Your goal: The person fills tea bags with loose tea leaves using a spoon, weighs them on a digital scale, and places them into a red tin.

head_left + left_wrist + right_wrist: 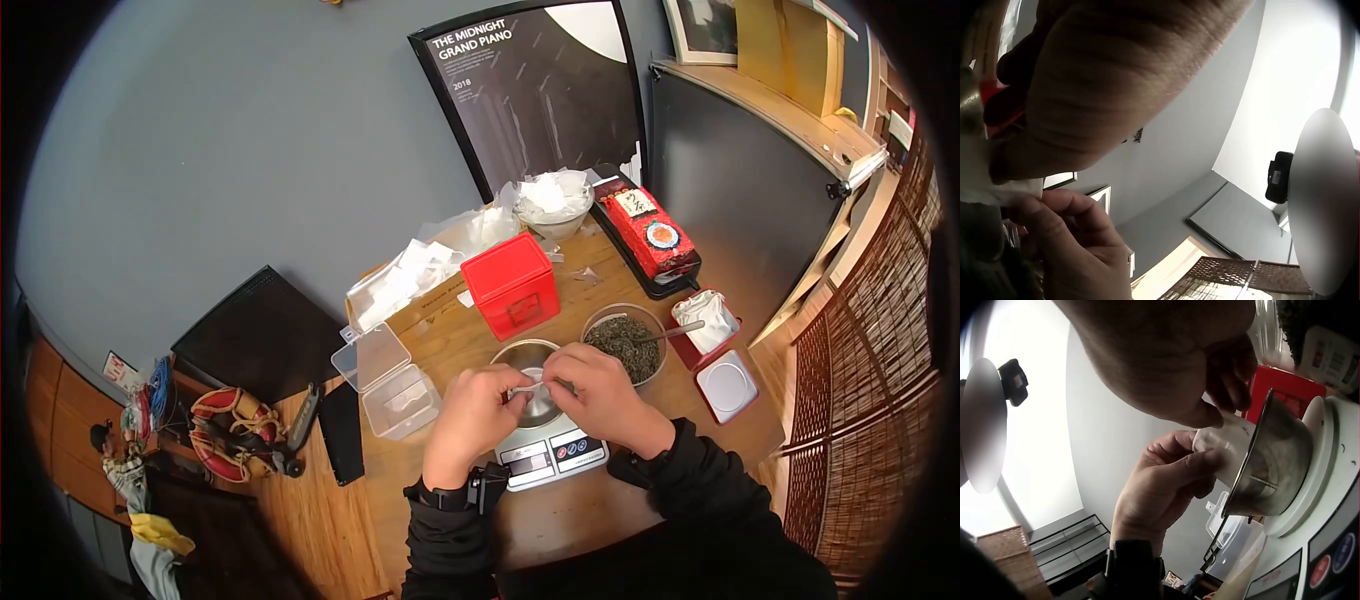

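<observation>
Both hands pinch a small white tea bag over a steel bowl. My left hand holds one side of the bag between thumb and fingers, and my right hand pinches the other side. In the right wrist view the bag's lower part overlaps the bowl's rim. The bowl stands on a white kitchen scale with red and blue buttons. Right of it is a glass bowl of dark loose tea leaves, with a spoon lying across its rim.
Behind the scale stands a red box. A clear plastic case, lid up, sits at left. White bags fill a carton and a glass bowl at the back. At right are a red tin, its lid and a red package.
</observation>
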Tool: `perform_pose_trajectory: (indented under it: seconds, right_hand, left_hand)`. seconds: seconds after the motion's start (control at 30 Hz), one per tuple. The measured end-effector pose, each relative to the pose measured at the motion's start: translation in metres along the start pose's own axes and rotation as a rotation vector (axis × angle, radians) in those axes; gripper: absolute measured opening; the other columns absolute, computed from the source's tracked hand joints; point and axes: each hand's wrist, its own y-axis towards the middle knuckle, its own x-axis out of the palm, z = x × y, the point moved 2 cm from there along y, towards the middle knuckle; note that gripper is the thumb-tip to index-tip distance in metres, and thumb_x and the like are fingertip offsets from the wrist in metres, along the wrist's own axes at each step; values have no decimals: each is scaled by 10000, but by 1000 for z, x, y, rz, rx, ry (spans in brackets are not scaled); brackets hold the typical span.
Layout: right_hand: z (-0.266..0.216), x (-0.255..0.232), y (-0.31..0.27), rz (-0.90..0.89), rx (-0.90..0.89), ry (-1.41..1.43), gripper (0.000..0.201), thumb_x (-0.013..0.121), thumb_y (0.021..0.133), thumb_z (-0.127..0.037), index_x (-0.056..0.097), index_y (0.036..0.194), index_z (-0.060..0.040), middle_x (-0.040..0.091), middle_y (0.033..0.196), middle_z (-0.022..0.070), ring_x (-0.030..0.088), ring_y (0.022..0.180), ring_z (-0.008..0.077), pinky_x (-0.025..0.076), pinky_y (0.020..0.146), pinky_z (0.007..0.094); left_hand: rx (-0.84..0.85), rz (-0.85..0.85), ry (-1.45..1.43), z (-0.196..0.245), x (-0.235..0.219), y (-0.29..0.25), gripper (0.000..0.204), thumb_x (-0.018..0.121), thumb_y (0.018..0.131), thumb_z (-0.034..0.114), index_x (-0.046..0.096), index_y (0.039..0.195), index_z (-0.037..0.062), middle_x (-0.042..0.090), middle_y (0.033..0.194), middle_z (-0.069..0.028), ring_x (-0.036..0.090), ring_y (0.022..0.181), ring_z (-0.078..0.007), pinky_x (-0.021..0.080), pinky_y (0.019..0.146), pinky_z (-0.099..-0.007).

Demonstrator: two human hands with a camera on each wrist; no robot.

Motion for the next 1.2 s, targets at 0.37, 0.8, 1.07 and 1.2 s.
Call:
perform_pose_trajectory:
  seconds: [0.37, 0.8, 1.07, 1.2]
  right_hand:
    - [0, -68, -34, 503, 81, 13, 91, 706, 821, 45, 628, 844, 5, 609, 722, 62, 558, 597, 141, 439, 555, 258]
    - [42, -66, -83, 695, 455, 290, 166, 692, 916, -34, 567, 807, -43, 526, 670, -71, 445, 596, -3, 358, 537, 177]
    - [-14, -21, -21, 49, 214, 117, 174, 647, 921, -65, 646, 1078, 10, 685, 844, 208, 693, 710, 355, 535, 615, 398]
    - [-17, -7, -9, 15, 198, 116, 165, 608, 935, -80, 643, 1070, 9, 675, 884, 239, 661, 794, 440, 541, 656, 452]
  left_hand:
    - [65, 153, 79, -12, 9, 3, 189, 676, 782, -13, 742, 957, 10, 701, 839, -199, 670, 651, -331, 520, 609, -374]
    - [-98, 88, 15, 7, 4, 1, 146, 715, 815, 55, 736, 950, 3, 690, 838, -215, 676, 716, -379, 529, 651, -396]
    - [12, 82, 21, 12, 1, -1, 149, 687, 800, 8, 748, 934, 32, 686, 817, -163, 667, 749, -360, 521, 662, -401]
    - [22, 69, 7, 11, 0, -2, 159, 679, 787, -5, 749, 924, 34, 685, 809, -157, 667, 740, -354, 521, 654, -400]
